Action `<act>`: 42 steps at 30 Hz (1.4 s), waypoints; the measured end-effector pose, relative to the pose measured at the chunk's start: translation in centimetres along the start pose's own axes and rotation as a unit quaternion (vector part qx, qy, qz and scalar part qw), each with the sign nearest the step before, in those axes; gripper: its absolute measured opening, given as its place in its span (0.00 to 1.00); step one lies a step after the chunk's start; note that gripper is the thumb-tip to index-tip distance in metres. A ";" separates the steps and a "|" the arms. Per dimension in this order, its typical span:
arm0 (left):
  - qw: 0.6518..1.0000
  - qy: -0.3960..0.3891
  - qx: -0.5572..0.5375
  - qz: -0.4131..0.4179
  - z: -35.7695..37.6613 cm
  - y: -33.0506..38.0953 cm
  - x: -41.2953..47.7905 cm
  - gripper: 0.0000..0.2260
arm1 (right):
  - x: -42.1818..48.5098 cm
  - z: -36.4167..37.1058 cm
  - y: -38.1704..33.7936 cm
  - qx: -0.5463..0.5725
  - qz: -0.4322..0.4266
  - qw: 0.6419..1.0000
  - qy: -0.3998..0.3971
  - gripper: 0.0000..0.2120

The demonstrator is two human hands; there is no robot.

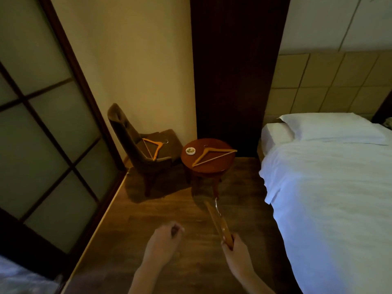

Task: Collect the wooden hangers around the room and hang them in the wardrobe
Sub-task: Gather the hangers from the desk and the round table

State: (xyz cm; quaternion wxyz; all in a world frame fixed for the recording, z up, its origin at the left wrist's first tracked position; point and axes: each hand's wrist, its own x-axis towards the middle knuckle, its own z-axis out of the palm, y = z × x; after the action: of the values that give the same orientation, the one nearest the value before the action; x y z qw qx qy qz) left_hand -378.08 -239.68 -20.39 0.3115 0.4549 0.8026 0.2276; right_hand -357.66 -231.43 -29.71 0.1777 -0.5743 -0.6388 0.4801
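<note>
Hangers are scattered about this dim room, and the collecting step looks under way: the right hand [233, 246], low and right of centre in the frame, is closed around one end of a wooden hanger [219, 223], whose long axis runs up and slightly left from the fist, its metal hook lying along the upper part toward the table. The left hand [163, 240], bottom centre, is loosely curled with fingers half bent; it seems to hold nothing, though the blur makes that hard to be sure of. Two more wait ahead. One hanger on the table [213, 155] lies flat on the round table [220, 166] at mid-frame, its bar running from lower left to upper right, its peak and hook toward the upper left, just beside a small white dish [190, 151]. Another, the hanger on the chair [153, 148], rests on the seat of the brown chair [135, 145] to the left, tipped with its long side running up and down. I would judge the next move to be stepping forward and reaching with the free left hand for the table one. No wardrobe is clearly identifiable from here.
</note>
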 end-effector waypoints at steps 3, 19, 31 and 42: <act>1.000 0.018 0.009 0.002 -1.2 2.6 7.4 0.04 | 7.8 -1.3 -2.3 0.003 0.004 1.000 -0.016 0.01; 1.000 0.015 -0.008 0.023 -4.0 9.6 49.4 0.04 | 42.6 -6.6 -11.2 0.023 0.049 0.997 0.063 0.04; 0.990 -0.120 0.075 -0.018 2.8 9.5 82.2 0.20 | 65.8 -7.5 -14.3 0.098 0.193 0.967 0.133 0.06; 0.968 -0.167 0.177 -0.061 15.9 3.4 100.4 0.24 | 82.2 -5.4 -10.9 0.092 0.113 0.982 0.119 0.10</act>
State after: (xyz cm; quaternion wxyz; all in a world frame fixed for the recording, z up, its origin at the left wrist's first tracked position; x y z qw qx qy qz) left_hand -404.24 -149.21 -58.74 0.3687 0.4848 0.7929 -0.0170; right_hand -382.39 -153.59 -44.93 0.2494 -0.6772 -0.4971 0.4818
